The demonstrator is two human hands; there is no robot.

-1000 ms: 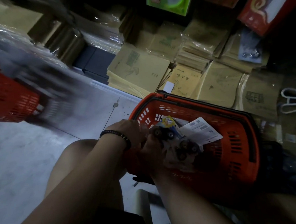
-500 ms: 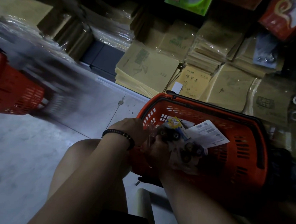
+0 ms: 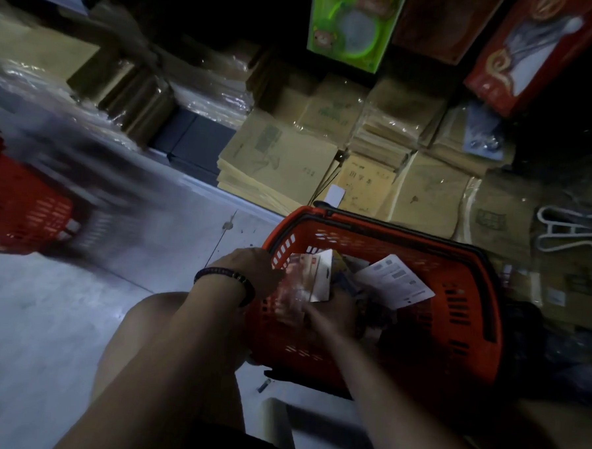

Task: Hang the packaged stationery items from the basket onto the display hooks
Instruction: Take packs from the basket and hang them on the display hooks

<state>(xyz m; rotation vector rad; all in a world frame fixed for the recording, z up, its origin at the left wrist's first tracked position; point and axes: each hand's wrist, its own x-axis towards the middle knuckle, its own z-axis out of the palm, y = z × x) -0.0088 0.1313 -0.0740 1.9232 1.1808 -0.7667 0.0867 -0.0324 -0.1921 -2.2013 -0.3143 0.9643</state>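
Plastic packet [image 3: 314, 276], held between left hand [image 3: 247, 268], right hand [image 3: 338, 312]

Dim light falls over a low stack of brown paper-covered exercise books [image 3: 277, 161] sealed in clear film, with more such bundles piled behind and to its right. In front of the stack spreads a smooth pale grey floor [image 3: 43, 314] with a thin seam. Just left of it sits a dark navy box [image 3: 196, 143]. Above it hangs a bright green toy package [image 3: 353, 24]; farther right, a red windowed carton [image 3: 536, 55]. A white plastic hanger [image 3: 575, 232] lies well to its right.
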